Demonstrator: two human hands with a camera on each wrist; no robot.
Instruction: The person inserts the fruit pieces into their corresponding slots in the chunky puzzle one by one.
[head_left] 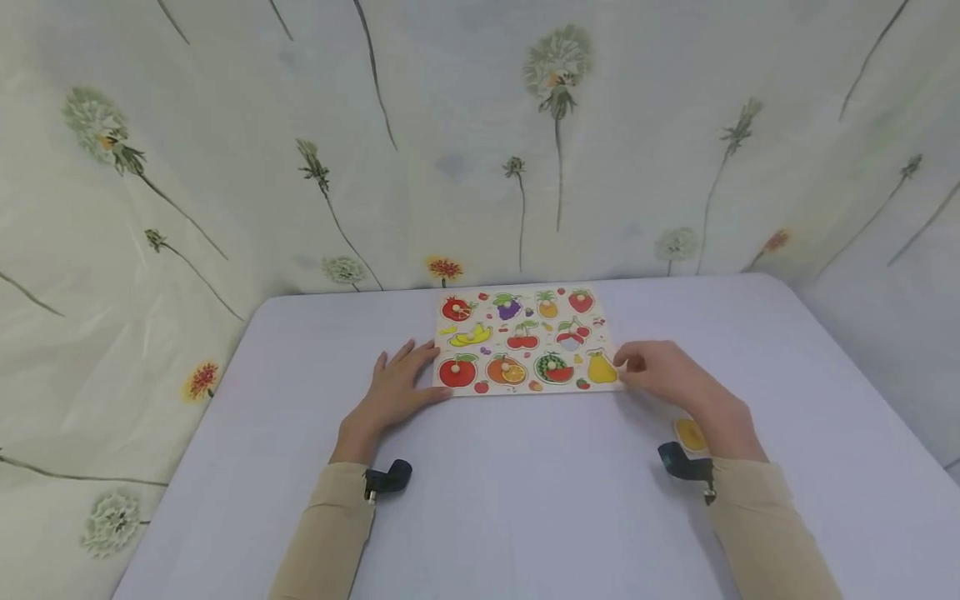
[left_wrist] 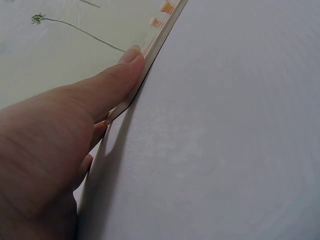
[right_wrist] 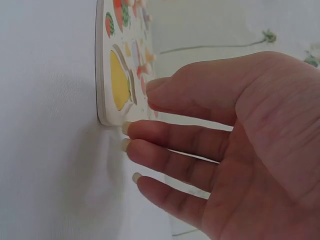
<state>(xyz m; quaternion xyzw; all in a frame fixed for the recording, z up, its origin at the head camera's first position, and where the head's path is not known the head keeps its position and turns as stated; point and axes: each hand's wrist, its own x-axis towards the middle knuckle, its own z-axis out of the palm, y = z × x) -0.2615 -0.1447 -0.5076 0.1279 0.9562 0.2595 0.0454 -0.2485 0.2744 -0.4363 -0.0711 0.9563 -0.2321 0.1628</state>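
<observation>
A wooden fruit puzzle board lies flat, with knobbed fruit pieces such as the watermelon piece set in it. In the right wrist view, the pear-shaped recess shows a yellow printed bottom and no knob. My left hand rests against the board's left side with fingers spread. Its thumb presses on the near edge. At the right edge, beside the pear recess, is my right hand, fingers loosely bent, thumb apart, holding nothing. A yellow piece, partly hidden, lies under the right wrist.
A white-covered table carries the board near its back edge. Behind and at the sides hangs a curtain printed with dandelions. Each wrist wears a dark camera mount, such as the right mount.
</observation>
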